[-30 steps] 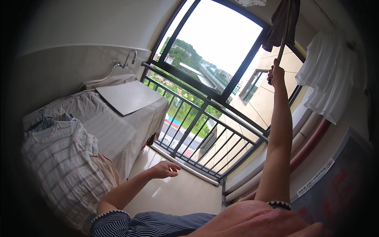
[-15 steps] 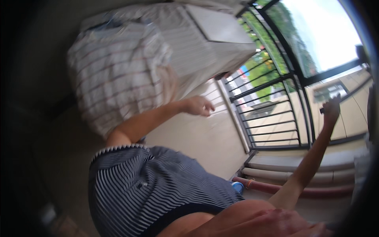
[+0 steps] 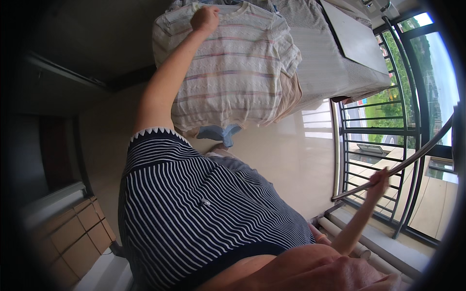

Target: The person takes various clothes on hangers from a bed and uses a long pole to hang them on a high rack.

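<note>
Now the left hand [image 3: 205, 19] is closed on the striped shirt [image 3: 228, 68] at its collar, far left; right hand [image 3: 377, 182] grips a pole [image 3: 412, 160]. Next, probably, lifting the shirt free.

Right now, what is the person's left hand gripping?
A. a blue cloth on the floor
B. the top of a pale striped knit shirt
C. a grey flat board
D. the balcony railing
B: the left hand is closed at the collar end of the pale striped knit shirt, while the right hand holds a long thin pole near the balcony railing.
</note>
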Tool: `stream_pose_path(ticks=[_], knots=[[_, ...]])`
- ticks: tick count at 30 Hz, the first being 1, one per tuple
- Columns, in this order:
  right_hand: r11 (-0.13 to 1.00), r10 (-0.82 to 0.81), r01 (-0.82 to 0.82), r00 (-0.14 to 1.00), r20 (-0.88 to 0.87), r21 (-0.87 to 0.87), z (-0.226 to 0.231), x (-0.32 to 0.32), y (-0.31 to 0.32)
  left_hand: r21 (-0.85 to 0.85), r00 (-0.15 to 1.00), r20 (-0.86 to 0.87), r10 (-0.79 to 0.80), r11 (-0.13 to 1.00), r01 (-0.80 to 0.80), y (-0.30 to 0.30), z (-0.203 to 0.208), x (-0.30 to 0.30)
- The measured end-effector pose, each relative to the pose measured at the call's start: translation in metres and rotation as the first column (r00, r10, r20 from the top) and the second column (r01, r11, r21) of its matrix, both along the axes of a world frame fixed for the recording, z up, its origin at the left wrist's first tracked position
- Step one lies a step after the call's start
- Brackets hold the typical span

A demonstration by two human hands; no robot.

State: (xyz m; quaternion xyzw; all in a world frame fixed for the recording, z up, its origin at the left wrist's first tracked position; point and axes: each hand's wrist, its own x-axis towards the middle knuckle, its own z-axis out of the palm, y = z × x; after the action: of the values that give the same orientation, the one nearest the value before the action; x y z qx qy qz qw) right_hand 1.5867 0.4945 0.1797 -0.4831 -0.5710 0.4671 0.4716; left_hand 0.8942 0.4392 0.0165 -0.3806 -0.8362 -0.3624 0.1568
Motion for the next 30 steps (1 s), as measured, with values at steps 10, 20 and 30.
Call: stream_pose_path(ticks=[10,20,30], knots=[[0.937,-0.139,0.120,0.990,-0.033,-0.329,-0.076,-0.086,-0.078,-0.494,0.986,-0.071,0.151,0.854,-0.166,0.033,0.005,-0.109],[0.876,-0.046,-0.094,0.960,-0.276,-0.472,-0.123,-0.069,-0.165,0.110,0.967,-0.243,-0.073,0.989,0.102,-0.019,0.052,-0.086],[0.929,0.004,-0.087,0.974,-0.225,-0.361,-0.124,-0.039,-0.173,0.224,0.698,-0.691,-0.191,0.861,0.457,-0.140,0.239,0.170]])
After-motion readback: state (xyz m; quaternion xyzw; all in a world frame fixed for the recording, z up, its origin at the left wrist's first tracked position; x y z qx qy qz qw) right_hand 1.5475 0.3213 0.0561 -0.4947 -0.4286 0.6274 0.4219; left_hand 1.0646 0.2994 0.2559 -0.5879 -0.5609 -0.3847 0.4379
